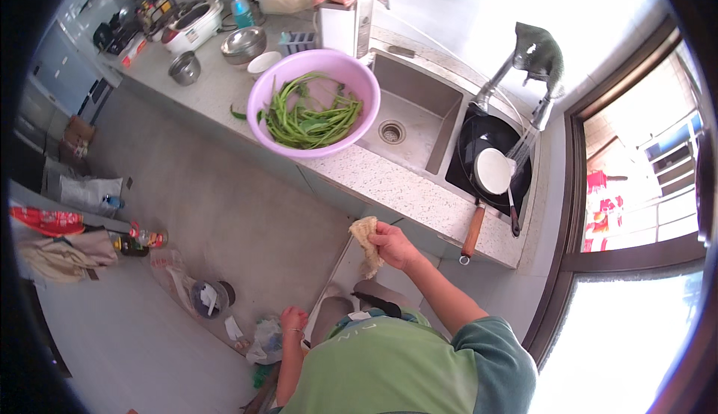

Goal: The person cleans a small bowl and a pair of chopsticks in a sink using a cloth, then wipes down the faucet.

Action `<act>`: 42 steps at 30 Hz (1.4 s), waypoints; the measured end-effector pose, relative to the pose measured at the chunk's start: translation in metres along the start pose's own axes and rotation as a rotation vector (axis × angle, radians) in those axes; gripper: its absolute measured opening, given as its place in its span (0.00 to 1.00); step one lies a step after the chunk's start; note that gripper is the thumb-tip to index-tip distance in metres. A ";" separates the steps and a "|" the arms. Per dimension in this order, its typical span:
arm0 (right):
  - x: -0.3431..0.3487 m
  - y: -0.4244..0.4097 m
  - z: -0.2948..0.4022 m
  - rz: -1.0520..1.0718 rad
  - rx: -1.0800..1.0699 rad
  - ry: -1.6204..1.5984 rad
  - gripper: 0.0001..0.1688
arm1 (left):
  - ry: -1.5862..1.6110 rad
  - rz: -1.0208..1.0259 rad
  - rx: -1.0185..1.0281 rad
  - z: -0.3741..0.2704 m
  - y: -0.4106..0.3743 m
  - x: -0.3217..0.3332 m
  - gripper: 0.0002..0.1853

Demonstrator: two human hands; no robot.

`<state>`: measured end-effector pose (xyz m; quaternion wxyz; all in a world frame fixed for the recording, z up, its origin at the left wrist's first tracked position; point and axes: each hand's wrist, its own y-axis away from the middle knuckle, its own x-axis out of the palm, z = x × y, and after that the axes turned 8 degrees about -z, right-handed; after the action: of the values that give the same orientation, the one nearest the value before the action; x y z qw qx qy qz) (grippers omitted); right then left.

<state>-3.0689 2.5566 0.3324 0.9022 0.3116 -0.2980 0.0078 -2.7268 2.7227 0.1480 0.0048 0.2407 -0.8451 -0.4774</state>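
Note:
My right hand point(395, 244) grips a beige loofah scrubber point(367, 245) in front of the counter edge. My left hand point(293, 318) hangs low beside my leg with its fingers curled, and nothing shows in it. Water runs from the faucet point(539, 114) into a black wok point(485, 133) in the right sink basin. Inside the wok lie a white round bowl point(493, 171) and a utensil with a dark handle point(514, 217). The wok's wooden handle point(474, 231) sticks out over the counter front. A dark cloth point(538, 52) drapes over the bent faucet pipe.
A purple basin point(367, 97) of green leafy stems point(314, 122) overlaps the left sink basin point(415, 105). Metal bowls point(244, 44), a white bowl point(263, 63) and a rice cooker point(193, 27) stand farther left. On the floor are a bin point(207, 299) and plastic bags point(266, 341).

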 end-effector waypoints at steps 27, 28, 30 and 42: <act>-0.161 0.089 0.097 -0.516 -0.451 -0.445 0.15 | -0.440 0.755 0.894 -0.274 0.179 0.432 0.12; -0.171 0.087 0.102 -0.511 -0.451 -0.448 0.15 | -0.486 0.753 0.935 -0.280 0.185 0.453 0.12; -0.189 0.084 0.109 -0.512 -0.448 -0.461 0.15 | -0.573 0.749 1.016 -0.292 0.194 0.493 0.12; -0.215 0.089 0.122 -0.671 -0.484 -0.520 0.16 | -0.904 0.720 1.516 -0.326 0.202 0.670 0.12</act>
<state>-3.3287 2.5961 0.3418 0.7971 0.1634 -0.3900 -0.4311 -3.3227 2.2710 0.3402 -0.3329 -0.3022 -0.8749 0.1800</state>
